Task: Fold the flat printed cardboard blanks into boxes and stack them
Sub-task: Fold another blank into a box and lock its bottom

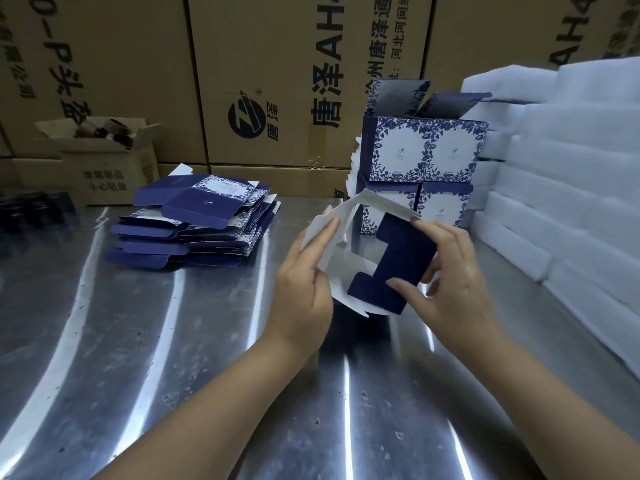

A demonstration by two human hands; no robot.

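One wide-angle view, worn on the person's head, looks forward and down across the metal counter [156, 341] from its near edge, close above the left hand [304, 289] and right hand [453, 285]. Brown cartons [270, 64] apparently line the far edge, bowed by the lens.

The left grip [304, 289] and right grip [450, 282] are bare hands with slim, long fingers. The left forearm [207, 403] and right forearm [540, 386] are bare too, uncovered along all their visible length, wrists included.
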